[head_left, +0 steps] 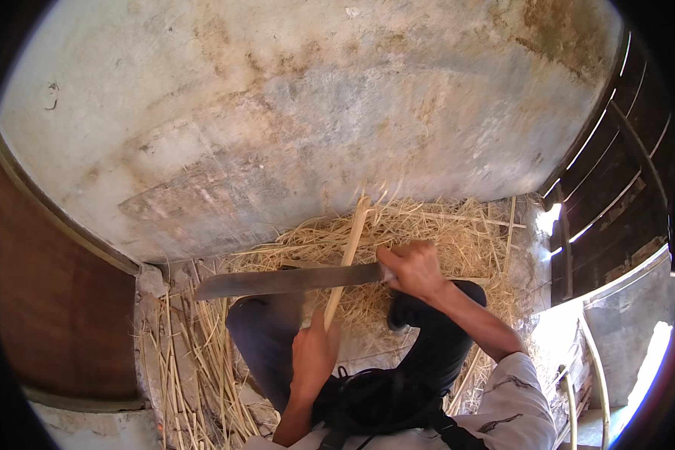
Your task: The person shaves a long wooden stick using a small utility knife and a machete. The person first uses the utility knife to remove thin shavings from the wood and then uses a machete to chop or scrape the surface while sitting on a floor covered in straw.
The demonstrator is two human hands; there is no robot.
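Observation:
My left hand (314, 355) is closed around the lower end of a pale bamboo strip (355, 236), which slants up and away from me toward the wall. In my right hand (412, 268) is the handle of a machete (289, 282). Its long, dark blade points left and lies across the bamboo strip, partly covering it. Whether the edge touches the strip I cannot tell. The strip's far end looks split or frayed, above the heap of shavings.
A heap of straw-coloured shavings (457, 232) lies between my knees and the stained wall (337, 135). Several thin split strips (191, 375) are spread on the floor at my left. A dark slatted wall (607, 172) stands at the right, a brown panel (60, 292) at the left.

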